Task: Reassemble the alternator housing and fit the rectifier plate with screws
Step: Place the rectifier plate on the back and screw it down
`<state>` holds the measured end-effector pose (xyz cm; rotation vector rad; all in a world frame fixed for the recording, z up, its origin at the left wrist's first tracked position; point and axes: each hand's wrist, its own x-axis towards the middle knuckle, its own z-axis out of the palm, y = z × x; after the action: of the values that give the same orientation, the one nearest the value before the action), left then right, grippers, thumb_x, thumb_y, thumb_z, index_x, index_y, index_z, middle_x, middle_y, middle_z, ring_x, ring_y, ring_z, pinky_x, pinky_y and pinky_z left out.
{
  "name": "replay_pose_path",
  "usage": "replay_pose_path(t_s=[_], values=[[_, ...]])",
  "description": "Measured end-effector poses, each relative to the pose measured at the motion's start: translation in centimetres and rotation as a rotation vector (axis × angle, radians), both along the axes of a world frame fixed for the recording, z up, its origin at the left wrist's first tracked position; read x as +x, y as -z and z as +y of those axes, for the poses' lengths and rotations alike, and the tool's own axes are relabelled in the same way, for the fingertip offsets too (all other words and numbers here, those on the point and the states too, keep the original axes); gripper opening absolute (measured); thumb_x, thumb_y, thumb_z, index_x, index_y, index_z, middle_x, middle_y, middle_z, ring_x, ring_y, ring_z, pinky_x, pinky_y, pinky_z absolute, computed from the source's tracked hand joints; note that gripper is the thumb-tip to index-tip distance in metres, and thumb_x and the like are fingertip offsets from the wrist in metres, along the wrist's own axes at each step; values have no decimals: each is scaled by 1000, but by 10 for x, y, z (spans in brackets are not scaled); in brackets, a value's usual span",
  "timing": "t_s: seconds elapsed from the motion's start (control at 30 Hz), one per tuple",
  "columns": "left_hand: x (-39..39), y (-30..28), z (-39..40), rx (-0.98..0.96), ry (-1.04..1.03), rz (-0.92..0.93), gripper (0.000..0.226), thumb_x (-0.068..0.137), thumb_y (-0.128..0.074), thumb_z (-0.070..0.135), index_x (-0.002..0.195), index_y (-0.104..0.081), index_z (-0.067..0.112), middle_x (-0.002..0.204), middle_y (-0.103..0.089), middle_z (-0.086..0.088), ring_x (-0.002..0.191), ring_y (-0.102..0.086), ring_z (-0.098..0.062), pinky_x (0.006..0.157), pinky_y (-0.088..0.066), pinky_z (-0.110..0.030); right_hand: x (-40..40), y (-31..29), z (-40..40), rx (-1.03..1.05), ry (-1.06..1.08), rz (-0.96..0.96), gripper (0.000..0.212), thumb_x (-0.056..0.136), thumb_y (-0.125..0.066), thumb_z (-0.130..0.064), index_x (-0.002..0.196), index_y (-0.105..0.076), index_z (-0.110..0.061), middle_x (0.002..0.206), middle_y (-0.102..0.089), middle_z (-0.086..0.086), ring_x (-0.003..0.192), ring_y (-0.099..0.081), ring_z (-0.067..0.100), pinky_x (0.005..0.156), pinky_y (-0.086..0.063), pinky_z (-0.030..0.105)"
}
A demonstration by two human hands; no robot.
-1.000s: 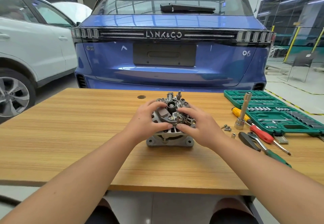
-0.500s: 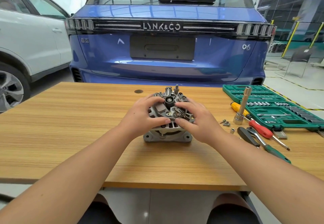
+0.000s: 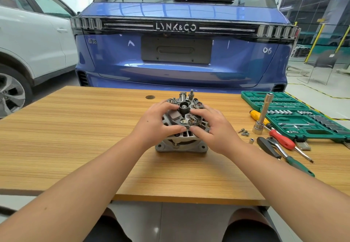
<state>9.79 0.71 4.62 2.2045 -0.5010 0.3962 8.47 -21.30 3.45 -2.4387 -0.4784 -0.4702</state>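
At the far left stands a white car (image 3: pixel 28 52), and next to it, filling the middle background, the rear of a blue car (image 3: pixel 180 67) lettered LYNK&CO. In front of both runs the wooden worktop (image 3: pixel 66 147), with a small dark round insert (image 3: pixel 150 97) near its far edge.

The left hand (image 3: pixel 157 126) comes in from the lower left and wraps the left side of the alternator housing (image 3: pixel 181 143), its fingers curled over the upper edge and its thumb pressed against the front of the casing. The housing stands upright near the middle of the worktop on its flanged base, with the rectifier plate (image 3: pixel 186 117) lying on top (a dark cylindrical hub and a threaded stud rise from it). The right hand (image 3: pixel 217 130) grips the right side in mirror fashion, fingers bent over the plate and its thumb tip almost meeting the left thumb at the front.

Just right of that hand lie a few loose screws (image 3: pixel 244 132) and a small metal sleeve (image 3: pixel 251 140). Further right a long socket (image 3: pixel 262 117) stands upright, beside a yellow-handled screwdriver (image 3: pixel 254 114), a red-handled screwdriver (image 3: pixel 282 139), a black-handled tool (image 3: pixel 268 147) and a green-handled ratchet (image 3: pixel 295 163). At the far right an open green socket case (image 3: pixel 303 120) rests on the worktop.
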Motion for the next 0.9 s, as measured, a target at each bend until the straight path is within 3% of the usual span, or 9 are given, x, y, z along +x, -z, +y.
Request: replay_pose_path(t_s=[0.13, 0.27, 0.37, 0.5, 0.9], values=[[1, 1, 2, 8, 9, 5, 64, 72, -90, 43, 129, -61, 39, 119, -38, 34, 117, -33, 12, 103, -31, -24, 1, 1, 0, -15, -5, 4, 51, 96, -64, -39, 144, -48, -40, 162, -33, 3, 150, -19, 16, 110, -17, 30], [1, -1, 3, 33, 11, 30, 66, 72, -90, 41, 131, -60, 37, 134, -42, 21, 129, -43, -5, 112, -39, -36, 2, 4, 1, -6, -7, 6, 51, 97, -62, -39, 145, -47, -41, 164, -29, 4, 151, -18, 17, 111, -16, 30], [2, 0, 2, 29, 9, 34, 66, 72, -90, 42, 130, -60, 39, 142, -45, 15, 127, -43, -6, 112, -39, -35, 2, 5, 1, 5, -10, 3, 51, 97, -62, -39, 146, -46, -41, 164, -28, 4, 151, -17, 16, 112, -15, 31], [1, 0, 2, -4, 14, 58, 63, 72, -90, 42, 123, -55, 48, 150, -47, 6, 136, -46, -15, 115, -41, -46, 3, 5, 0, -13, -18, 23, 51, 98, -60, -41, 146, -44, -43, 165, -25, 3, 152, -15, 15, 113, -16, 33], [1, 0, 2, -6, 16, 76, 65, 72, -90, 40, 128, -56, 46, 159, -36, 6, 145, -35, -12, 120, -34, -44, 1, 0, 1, -7, -39, 37, 51, 98, -62, -37, 146, -45, -40, 166, -23, 5, 153, -14, 14, 111, -14, 26]])
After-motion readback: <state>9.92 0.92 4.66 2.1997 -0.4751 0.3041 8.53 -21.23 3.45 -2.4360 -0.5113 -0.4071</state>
